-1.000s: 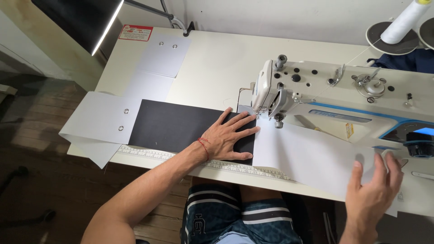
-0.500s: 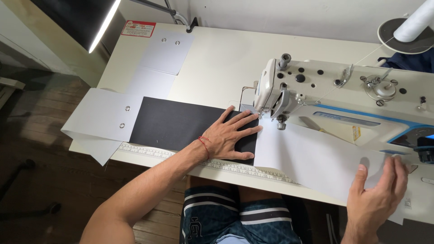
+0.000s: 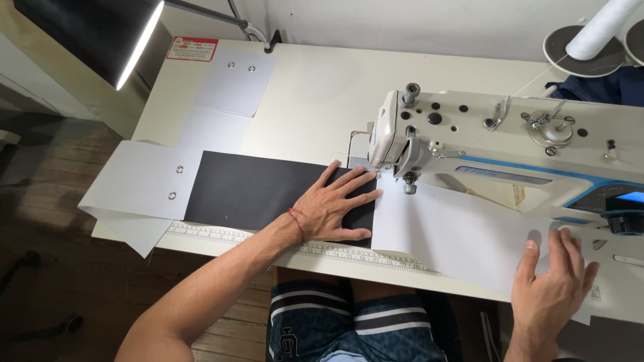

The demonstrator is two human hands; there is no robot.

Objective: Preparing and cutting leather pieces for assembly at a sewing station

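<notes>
Head view of a sewing table (image 3: 315, 87). The left hand (image 3: 335, 204) lies flat, fingers spread, on the right end of a black fabric panel (image 3: 255, 189), just left of the sewing machine (image 3: 496, 144) head. The right hand (image 3: 553, 291) presses flat on white fabric (image 3: 456, 231) at the near right. A ruler strip (image 3: 228, 233) runs along the near table edge. White eyeleted panels (image 3: 144, 177) lie at left; a thread cone (image 3: 594, 30) stands far right.

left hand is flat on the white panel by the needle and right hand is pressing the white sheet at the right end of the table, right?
Not quite. The head view shows the left hand flat on the black panel beside the sewing machine, not on a white one. The rest holds: the right hand presses the white sheet at the table's right end.
</notes>
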